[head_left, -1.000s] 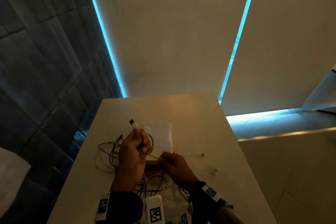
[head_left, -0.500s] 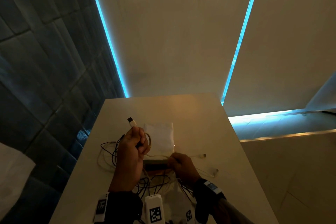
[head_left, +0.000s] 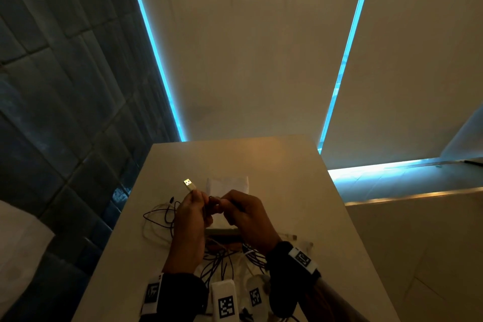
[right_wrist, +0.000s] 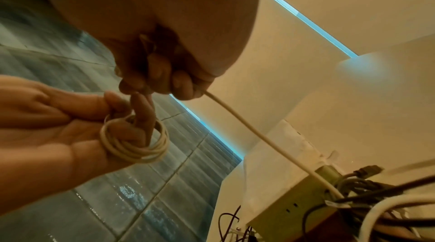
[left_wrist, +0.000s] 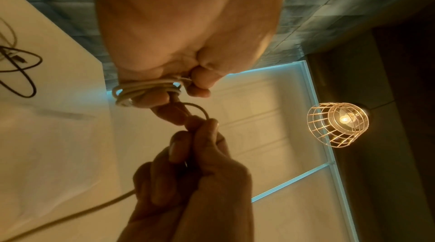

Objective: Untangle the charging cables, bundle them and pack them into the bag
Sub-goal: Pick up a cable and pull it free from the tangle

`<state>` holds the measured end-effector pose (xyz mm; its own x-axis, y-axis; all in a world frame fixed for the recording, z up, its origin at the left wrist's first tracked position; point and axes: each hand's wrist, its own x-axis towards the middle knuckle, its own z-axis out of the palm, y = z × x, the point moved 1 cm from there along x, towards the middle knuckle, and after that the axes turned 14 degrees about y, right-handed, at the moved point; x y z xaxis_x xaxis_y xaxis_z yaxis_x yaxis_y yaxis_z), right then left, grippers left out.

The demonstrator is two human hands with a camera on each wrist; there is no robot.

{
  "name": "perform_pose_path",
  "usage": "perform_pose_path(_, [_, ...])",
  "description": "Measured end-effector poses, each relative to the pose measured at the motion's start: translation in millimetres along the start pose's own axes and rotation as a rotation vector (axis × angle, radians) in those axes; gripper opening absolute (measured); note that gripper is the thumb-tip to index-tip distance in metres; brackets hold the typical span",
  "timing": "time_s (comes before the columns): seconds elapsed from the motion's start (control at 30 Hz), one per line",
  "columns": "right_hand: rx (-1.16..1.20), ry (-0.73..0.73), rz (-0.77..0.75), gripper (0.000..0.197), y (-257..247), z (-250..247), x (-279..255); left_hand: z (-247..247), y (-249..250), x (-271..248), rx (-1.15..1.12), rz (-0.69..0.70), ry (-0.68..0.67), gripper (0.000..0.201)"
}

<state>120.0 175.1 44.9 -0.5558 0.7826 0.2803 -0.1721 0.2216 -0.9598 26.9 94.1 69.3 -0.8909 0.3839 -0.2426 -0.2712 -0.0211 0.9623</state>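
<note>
Within the last second the right hand (head_left: pixel 244 213) had risen from low over the table (head_left: pixel 261 154) to meet the left hand (head_left: pixel 192 213) at chest height, so that the free run of the white cable (right_wrist: pixel 259 134) was brought up to the coil (right_wrist: pixel 135 141). This probably marked one more turn being laid on, with the bundle not yet closed. The left hand's fingers were curled through and around the coil, its thumb pinching the strands, and the USB plug (head_left: pixel 189 183) stood up above its knuckles. The right hand was clenched on the cable just beside the coil; from its fist the cable ran down taut to the tangle (right_wrist: pixel 364 199) lying beside a pale box (right_wrist: pixel 289 203).

The bag (head_left: pixel 227 183), apparently the pale flat piece beyond the hands, lay near the table's middle. Dark cables (head_left: pixel 162 217) were looped close to the left edge, and two connectors (head_left: pixel 294 237) lay toward the right edge. The far half of the table offered open room; the near part was crowded with wire, so slack drawn upward might drag loose loops toward an edge.
</note>
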Motion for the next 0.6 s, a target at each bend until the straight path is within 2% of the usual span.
perform_pose_path(0.27, [0.070, -0.129, 0.143, 0.027, 3.5, -7.5, -20.3, 11.6, 7.7, -14.0, -0.408, -0.164, -0.098, 0.033])
perform_pose_path(0.47, [-0.018, -0.144, 0.181, 0.038, 23.6, -14.3, -25.8, 15.1, 6.5, -11.7, -0.446, -0.055, -0.171, 0.032])
perform_pose_path(0.6, [-0.094, -0.100, 0.171, 0.036, 38.0, -18.5, -29.3, 15.7, 6.2, -11.8, -0.439, -0.040, -0.191, 0.033])
